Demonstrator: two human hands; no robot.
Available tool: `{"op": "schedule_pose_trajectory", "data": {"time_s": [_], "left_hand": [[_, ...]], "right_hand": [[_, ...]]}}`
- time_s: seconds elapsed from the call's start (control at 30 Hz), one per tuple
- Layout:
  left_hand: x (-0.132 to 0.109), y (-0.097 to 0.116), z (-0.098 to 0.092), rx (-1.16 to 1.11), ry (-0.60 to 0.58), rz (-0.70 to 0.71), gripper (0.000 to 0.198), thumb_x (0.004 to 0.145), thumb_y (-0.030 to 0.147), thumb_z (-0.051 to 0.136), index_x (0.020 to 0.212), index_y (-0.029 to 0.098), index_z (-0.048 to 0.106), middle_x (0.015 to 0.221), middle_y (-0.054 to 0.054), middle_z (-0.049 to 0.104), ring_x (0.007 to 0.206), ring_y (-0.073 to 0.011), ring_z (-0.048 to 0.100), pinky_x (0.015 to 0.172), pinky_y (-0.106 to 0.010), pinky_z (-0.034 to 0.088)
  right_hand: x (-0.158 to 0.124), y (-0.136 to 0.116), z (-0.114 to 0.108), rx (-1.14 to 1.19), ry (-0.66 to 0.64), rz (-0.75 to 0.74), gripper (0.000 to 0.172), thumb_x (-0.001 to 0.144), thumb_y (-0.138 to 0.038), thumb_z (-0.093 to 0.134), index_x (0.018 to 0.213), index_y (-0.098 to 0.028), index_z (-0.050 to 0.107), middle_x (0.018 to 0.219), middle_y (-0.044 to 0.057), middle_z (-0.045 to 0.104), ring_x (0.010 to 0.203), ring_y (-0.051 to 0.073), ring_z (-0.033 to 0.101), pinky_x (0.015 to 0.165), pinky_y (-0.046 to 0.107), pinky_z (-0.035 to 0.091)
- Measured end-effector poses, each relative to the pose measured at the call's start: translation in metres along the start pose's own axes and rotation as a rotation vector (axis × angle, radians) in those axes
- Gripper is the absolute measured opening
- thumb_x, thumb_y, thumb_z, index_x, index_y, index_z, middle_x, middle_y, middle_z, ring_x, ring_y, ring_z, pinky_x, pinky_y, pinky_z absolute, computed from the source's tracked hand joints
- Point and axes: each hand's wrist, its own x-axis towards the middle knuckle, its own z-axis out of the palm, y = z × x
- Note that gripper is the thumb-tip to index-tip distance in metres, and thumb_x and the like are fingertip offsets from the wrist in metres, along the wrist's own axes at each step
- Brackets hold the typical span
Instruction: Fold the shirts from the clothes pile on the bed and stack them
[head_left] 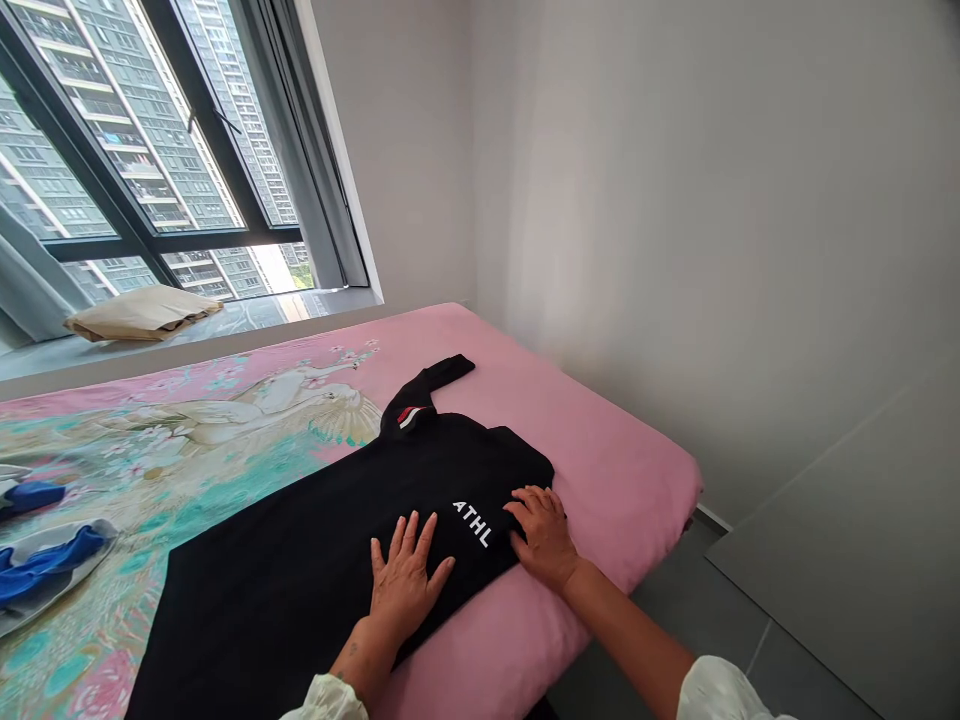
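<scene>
A black T-shirt (315, 560) lies spread on the bed, partly folded, with white letters "ATHL" near its right side and one sleeve sticking out toward the far side. My left hand (405, 580) rests flat on the shirt, fingers stretched out, just left of the letters. My right hand (541, 535) presses on the shirt's right edge, fingers bent down onto the cloth, just right of the letters. Neither hand lifts the fabric.
The bed (600, 450) has a pink sheet with a printed picture. Blue and grey clothes (45, 570) lie at the left edge. A beige cushion (142, 312) sits on the window sill. A white wall stands to the right, with grey floor (750, 640) below.
</scene>
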Motion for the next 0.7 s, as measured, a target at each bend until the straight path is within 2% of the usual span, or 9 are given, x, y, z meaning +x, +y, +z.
{"op": "schedule_pose_trajectory", "data": {"time_s": [0.07, 0.13, 0.23, 0.3, 0.4, 0.47, 0.53, 0.63, 0.7], "left_hand": [[0.000, 0.001, -0.003, -0.020, 0.016, 0.007, 0.064, 0.085, 0.058, 0.033, 0.143, 0.031, 0.026, 0.153, -0.006, 0.023, 0.141, -0.0271, 0.017, 0.110, -0.061, 0.007], [-0.001, 0.001, -0.003, -0.029, 0.044, 0.057, 0.063, 0.087, 0.056, 0.032, 0.144, 0.031, 0.024, 0.154, -0.005, 0.019, 0.142, -0.0254, 0.016, 0.111, -0.059, 0.006], [-0.002, 0.001, 0.000, -0.040, 0.035, 0.119, 0.062, 0.087, 0.057, 0.032, 0.143, 0.033, 0.025, 0.154, -0.004, 0.020, 0.142, -0.0255, 0.017, 0.111, -0.059, 0.004], [-0.003, 0.003, 0.002, -0.051, 0.028, 0.114, 0.067, 0.083, 0.062, 0.036, 0.142, 0.031, 0.028, 0.154, -0.008, 0.022, 0.141, -0.0285, 0.018, 0.110, -0.062, 0.004], [-0.005, 0.015, 0.001, -0.050, 0.105, 0.157, 0.079, 0.076, 0.062, 0.049, 0.143, 0.028, 0.026, 0.154, -0.011, 0.020, 0.141, -0.0304, 0.016, 0.110, -0.061, 0.003], [-0.007, 0.027, -0.001, -0.051, 0.167, 0.216, 0.079, 0.074, 0.053, 0.056, 0.143, 0.028, 0.026, 0.154, -0.010, 0.020, 0.141, -0.0291, 0.016, 0.112, -0.059, 0.004], [-0.007, 0.041, -0.002, -0.068, 0.196, 0.234, 0.071, 0.077, 0.039, 0.054, 0.142, 0.027, 0.030, 0.153, -0.008, 0.024, 0.141, -0.0271, 0.020, 0.112, -0.056, 0.009], [-0.004, 0.053, -0.005, -0.142, 0.161, 0.130, 0.060, 0.080, 0.019, 0.043, 0.140, 0.023, 0.036, 0.149, -0.009, 0.033, 0.137, -0.0237, 0.029, 0.112, -0.052, 0.020], [0.001, 0.053, -0.008, -0.236, 0.116, 0.038, 0.056, 0.080, 0.014, 0.039, 0.135, 0.021, 0.044, 0.146, -0.009, 0.040, 0.134, -0.0221, 0.036, 0.111, -0.050, 0.024]], "right_hand": [[0.004, -0.002, -0.004, 0.034, -0.013, -0.063, 0.027, 0.071, -0.017, 0.056, 0.097, -0.023, 0.061, 0.121, 0.005, 0.056, 0.123, 0.026, 0.036, 0.109, 0.046, 0.012], [0.008, -0.002, -0.006, 0.073, -0.029, -0.085, 0.026, 0.069, -0.015, 0.054, 0.093, -0.022, 0.060, 0.110, 0.004, 0.061, 0.121, 0.024, 0.039, 0.110, 0.045, 0.011], [0.009, -0.001, -0.005, 0.085, -0.043, -0.040, 0.022, 0.068, -0.014, 0.053, 0.089, -0.021, 0.058, 0.094, 0.003, 0.063, 0.114, 0.022, 0.045, 0.110, 0.045, 0.013], [0.006, 0.001, -0.004, 0.068, -0.059, 0.013, 0.017, 0.070, -0.015, 0.053, 0.085, -0.021, 0.058, 0.094, 0.003, 0.063, 0.111, 0.023, 0.046, 0.109, 0.046, 0.015], [0.003, 0.001, -0.005, 0.049, -0.074, 0.047, 0.012, 0.073, -0.018, 0.053, 0.084, -0.021, 0.058, 0.098, 0.003, 0.063, 0.111, 0.023, 0.046, 0.108, 0.047, 0.014], [0.006, -0.001, -0.006, 0.042, -0.068, 0.041, 0.009, 0.075, -0.020, 0.055, 0.083, -0.022, 0.059, 0.097, 0.003, 0.064, 0.111, 0.023, 0.045, 0.108, 0.048, 0.012], [0.011, -0.004, -0.009, 0.038, -0.060, 0.038, 0.008, 0.077, -0.021, 0.055, 0.083, -0.022, 0.059, 0.096, 0.003, 0.064, 0.110, 0.023, 0.046, 0.109, 0.048, 0.012], [0.015, -0.008, -0.013, 0.032, -0.037, 0.044, 0.010, 0.077, -0.019, 0.054, 0.085, -0.022, 0.059, 0.098, 0.003, 0.063, 0.109, 0.022, 0.046, 0.108, 0.049, 0.013], [0.009, -0.011, -0.016, 0.029, 0.033, 0.063, 0.015, 0.078, -0.020, 0.054, 0.092, -0.021, 0.058, 0.102, 0.005, 0.061, 0.109, 0.023, 0.046, 0.106, 0.048, 0.020]]}}
